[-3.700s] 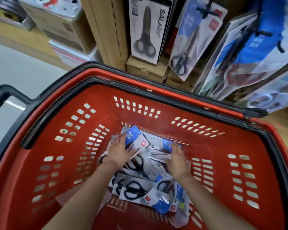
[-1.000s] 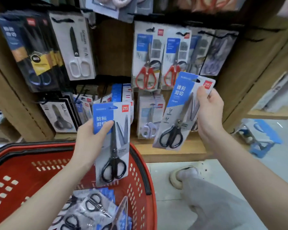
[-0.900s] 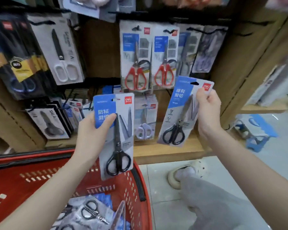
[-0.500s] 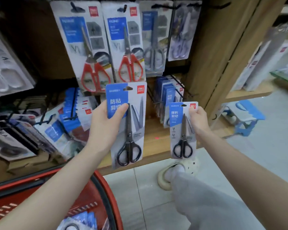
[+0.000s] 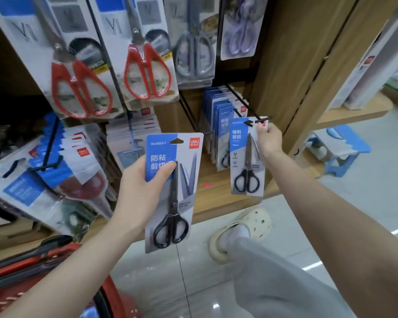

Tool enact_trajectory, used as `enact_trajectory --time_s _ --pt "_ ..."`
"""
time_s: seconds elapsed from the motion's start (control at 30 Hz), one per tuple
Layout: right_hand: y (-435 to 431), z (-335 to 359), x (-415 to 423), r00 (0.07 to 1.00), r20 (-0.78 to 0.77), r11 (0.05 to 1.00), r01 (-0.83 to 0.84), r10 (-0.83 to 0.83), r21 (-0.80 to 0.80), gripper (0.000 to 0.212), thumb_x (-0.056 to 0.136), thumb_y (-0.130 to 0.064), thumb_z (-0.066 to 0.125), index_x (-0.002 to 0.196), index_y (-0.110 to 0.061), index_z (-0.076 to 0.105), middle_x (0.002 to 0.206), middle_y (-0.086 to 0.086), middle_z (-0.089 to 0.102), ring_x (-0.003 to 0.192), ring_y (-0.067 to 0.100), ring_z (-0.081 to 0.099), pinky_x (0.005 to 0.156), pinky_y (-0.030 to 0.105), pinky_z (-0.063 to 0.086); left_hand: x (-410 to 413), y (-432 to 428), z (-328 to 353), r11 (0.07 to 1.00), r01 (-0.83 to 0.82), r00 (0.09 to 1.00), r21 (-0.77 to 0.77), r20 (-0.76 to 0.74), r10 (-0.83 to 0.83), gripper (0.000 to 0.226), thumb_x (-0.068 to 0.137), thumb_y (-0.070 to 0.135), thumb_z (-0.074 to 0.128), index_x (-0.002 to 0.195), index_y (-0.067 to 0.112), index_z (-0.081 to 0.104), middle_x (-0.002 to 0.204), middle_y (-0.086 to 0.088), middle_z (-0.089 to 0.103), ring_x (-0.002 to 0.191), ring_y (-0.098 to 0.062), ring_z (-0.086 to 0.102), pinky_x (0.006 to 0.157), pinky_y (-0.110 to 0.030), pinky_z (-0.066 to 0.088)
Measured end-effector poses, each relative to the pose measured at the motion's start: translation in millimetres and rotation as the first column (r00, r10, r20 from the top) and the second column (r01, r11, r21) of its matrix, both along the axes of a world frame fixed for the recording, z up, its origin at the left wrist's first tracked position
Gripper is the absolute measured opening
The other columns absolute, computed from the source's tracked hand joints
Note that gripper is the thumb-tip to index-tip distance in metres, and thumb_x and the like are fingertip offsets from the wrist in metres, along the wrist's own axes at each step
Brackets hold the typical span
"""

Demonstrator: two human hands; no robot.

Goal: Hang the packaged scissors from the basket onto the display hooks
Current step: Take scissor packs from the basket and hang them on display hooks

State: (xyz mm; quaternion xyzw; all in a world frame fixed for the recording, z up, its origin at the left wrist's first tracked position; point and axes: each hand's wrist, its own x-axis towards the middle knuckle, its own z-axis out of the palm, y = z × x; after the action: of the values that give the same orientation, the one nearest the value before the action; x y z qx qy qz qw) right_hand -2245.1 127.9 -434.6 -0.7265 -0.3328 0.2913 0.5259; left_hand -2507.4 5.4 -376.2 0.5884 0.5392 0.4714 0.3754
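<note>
My left hand point(image 5: 139, 193) grips a blue-and-grey carded pack of black-handled scissors point(image 5: 174, 191) by its left edge, thumb across the front, held upright in front of the shelf. My right hand point(image 5: 268, 140) pinches the top right corner of a smaller pack of black scissors point(image 5: 246, 166), its hang hole right at the tip of a black display hook point(image 5: 261, 120). Several matching blue packs point(image 5: 221, 125) hang further back on that hook. The red basket point(image 5: 55, 283) shows at the bottom left, only its rim and handle in view.
Red-handled scissors packs point(image 5: 145, 72) and grey ones point(image 5: 194, 58) hang above. More packs crowd hooks at the left point(image 5: 55, 161). A wooden upright point(image 5: 296, 65) stands just right of the hook. A blue stool point(image 5: 338, 148) and my shoe point(image 5: 241, 232) are on the tiled floor.
Both hands lifted one pack each out of the basket. My right hand has carried its pack up and right to the tip of the hook; the view has moved closer to the shelf.
</note>
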Motion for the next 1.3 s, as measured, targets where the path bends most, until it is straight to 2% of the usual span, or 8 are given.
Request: enact_trajectory --time_s 0.2,0.3,0.5,0.6,0.7,0.87,1.03,1.3 --pt "30.9 3.2 4.4 0.999 -0.033 1.000 0.007 -0.006 0.030 0.017 0.089 -0.008 0.063 0.105 -0.003 0.064 0.095 0.005 0.058 0.090 0.014 0.051 0.073 0.015 0.040 -1.3 7.7 -15.1 0.999 0.001 1.000 -0.035 -0.008 -0.001 0.019 0.090 0.017 0.061 0.083 0.035 0.063 0.077 0.031 0.067 0.073 0.009 0.060 0.068 -0.008 0.045" --pt "41.9 4.5 6.0 0.996 -0.084 0.999 0.027 -0.025 0.025 0.030 0.083 -0.006 0.071 0.110 0.004 0.064 0.097 0.007 0.059 0.087 0.014 0.052 0.055 0.007 0.040 -1.2 9.7 -20.0 0.999 0.000 1.000 -0.053 -0.014 -0.001 0.021 0.090 0.016 0.061 0.083 0.036 0.063 0.077 0.032 0.067 0.073 0.011 0.060 0.066 -0.004 0.044" --pt "49.1 3.8 4.8 0.992 -0.124 0.998 0.033 -0.027 0.046 0.031 0.081 -0.005 0.071 0.110 0.006 0.064 0.095 0.008 0.058 0.078 0.014 0.053 0.061 0.008 0.043 0.5 9.9 -25.4 0.993 -0.025 0.999 -0.115 -0.030 0.021 0.015 0.090 0.022 0.061 0.084 0.036 0.063 0.085 0.019 0.071 0.082 -0.001 0.065 0.076 -0.022 0.050" --pt "45.1 0.2 1.9 1.000 -0.015 1.000 0.025 -0.025 0.001 0.029 0.085 -0.014 0.069 0.110 0.000 0.065 0.101 0.008 0.064 0.096 0.019 0.059 0.088 0.021 0.046 4.3 9.0 -25.8 0.991 -0.030 0.999 -0.130 -0.036 0.026 0.012 0.090 0.024 0.061 0.086 0.036 0.063 0.089 0.015 0.070 0.085 -0.003 0.066 0.075 -0.022 0.051" --pt "28.6 -11.3 -4.1 1.000 -0.012 0.999 0.005 -0.006 -0.054 0.031 0.093 -0.013 0.058 0.121 0.000 0.056 0.122 0.011 0.061 0.114 0.023 0.056 0.094 0.021 0.039 7.5 5.8 -26.0 0.984 -0.016 1.000 -0.179 0.014 0.019 0.008 0.091 0.025 0.059 0.094 0.029 0.064 0.092 0.015 0.070 0.082 0.002 0.065 0.067 -0.013 0.048" --pt "-37.6 -10.7 -47.7 0.930 -0.084 0.904 -0.366 0.357 -0.221 0.037 0.102 -0.028 0.036 0.113 0.000 0.058 0.105 0.007 0.064 0.095 0.020 0.062 0.088 0.036 0.051 11.5 -1.2 -26.1 0.971 -0.024 0.991 -0.239 0.123 0.055 0.015 0.096 0.027 0.051 0.100 0.021 0.064 0.094 0.012 0.071 0.079 0.003 0.065 0.066 -0.015 0.046" --pt "-91.4 31.1 -91.2 0.645 -0.206 0.653 -0.756 0.736 -0.031 0.043 0.100 -0.044 0.033 0.116 -0.013 0.059 0.109 -0.003 0.067 0.101 0.010 0.063 0.087 0.026 0.052 16.3 -9.0 -17.1 0.972 -0.026 0.977 -0.232 0.201 0.074 0.016 0.098 0.024 0.048 0.107 0.024 0.061 0.096 0.018 0.071 0.093 -0.002 0.066 0.080 -0.020 0.050" --pt "-118.6 66.4 -89.8 0.704 -0.124 0.711 -0.667 0.699 0.223 0.016 0.096 -0.014 0.051 0.107 -0.017 0.062 0.102 -0.006 0.070 0.095 0.004 0.067 0.080 0.019 0.055 17.2 -12.8 2.8 0.987 0.116 0.993 -0.111 0.020 -0.114 0.019 0.095 0.018 0.054 0.104 0.035 0.059 0.106 0.012 0.068 0.102 -0.010 0.062 0.092 -0.032 0.048"
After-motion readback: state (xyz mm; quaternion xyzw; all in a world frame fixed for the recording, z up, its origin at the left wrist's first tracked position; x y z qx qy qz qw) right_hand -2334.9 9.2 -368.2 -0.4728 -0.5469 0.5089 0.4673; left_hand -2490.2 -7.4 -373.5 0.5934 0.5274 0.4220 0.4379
